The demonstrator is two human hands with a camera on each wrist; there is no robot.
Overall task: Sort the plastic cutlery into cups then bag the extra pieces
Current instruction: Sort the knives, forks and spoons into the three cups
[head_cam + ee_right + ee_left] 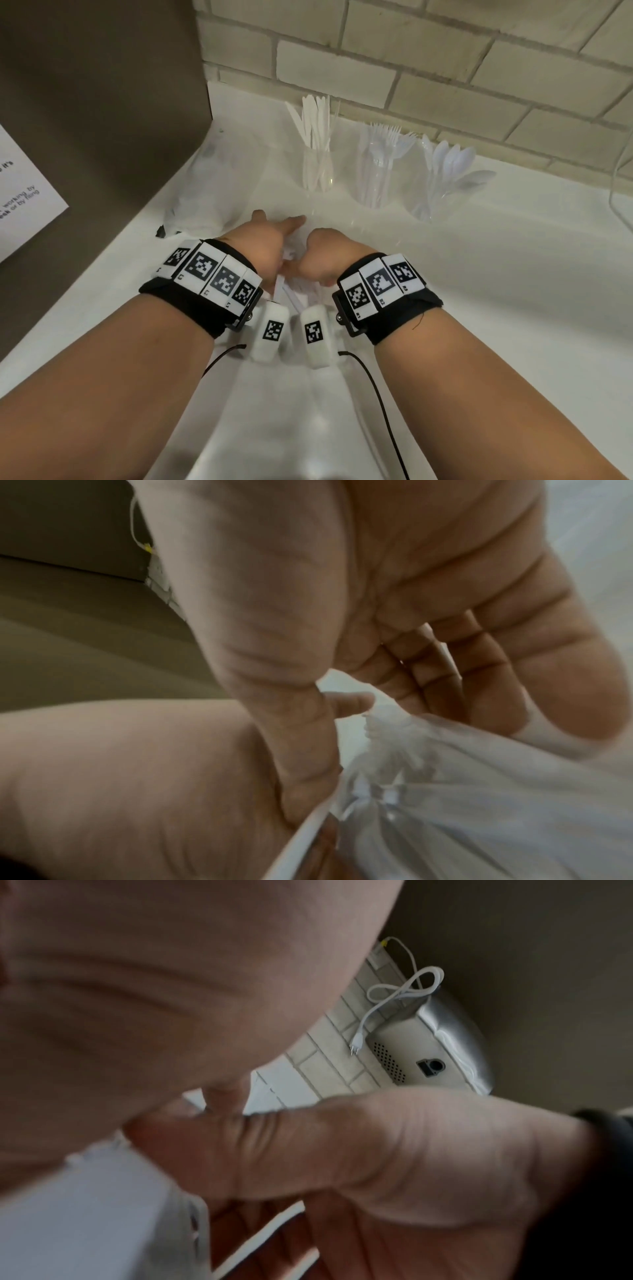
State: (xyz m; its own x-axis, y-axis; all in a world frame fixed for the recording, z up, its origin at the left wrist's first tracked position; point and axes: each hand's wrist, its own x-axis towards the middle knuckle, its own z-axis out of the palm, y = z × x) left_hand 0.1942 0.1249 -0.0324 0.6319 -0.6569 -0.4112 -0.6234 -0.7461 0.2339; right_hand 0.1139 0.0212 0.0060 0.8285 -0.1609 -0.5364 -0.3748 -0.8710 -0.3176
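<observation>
Three clear cups stand along the back of the white counter [479,291]: the knife cup [315,164], the fork cup [375,174] and the spoon cup [440,185]. In front of them my two hands meet over a clear bag [479,804] that holds white cutlery. My right hand [320,255] is curled in a fist and pinches the bag's crumpled neck [387,723]. Pressed against it, my left hand [270,240] has thumb and index finger stretched forward; its other fingers are hidden. White handles [291,294] poke out below the hands.
A grey panel [102,102] with a paper notice [20,192] walls off the left side. Crumpled clear plastic [195,209] lies at its foot. A brick wall [445,68] runs behind the cups. A thin cord [616,192] hangs at the right.
</observation>
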